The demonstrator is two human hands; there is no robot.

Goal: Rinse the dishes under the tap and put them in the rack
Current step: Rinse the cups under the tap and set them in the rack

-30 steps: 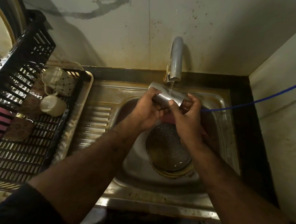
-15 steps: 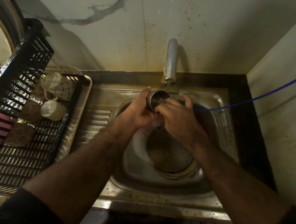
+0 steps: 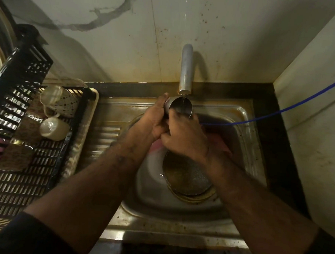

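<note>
At a stained steel sink [image 3: 244,118], we grip a steel cup [image 3: 179,106] in both hands, left hand [image 3: 153,120] and right hand [image 3: 183,138], mouth tilted under the tap [image 3: 186,68]. The rack [image 3: 28,160] lies well to our left, nearer the left hand.

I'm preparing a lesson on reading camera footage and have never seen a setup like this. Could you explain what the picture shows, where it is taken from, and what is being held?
No machine here: a person wears a camera on the head, looking down at both hands. The left hand and right hand grip a steel cup under the tap, where a thin stream of water runs into it. Below, in the steel sink, lies a dark round pan. Left of the sink is a black rack holding two mugs.
</note>
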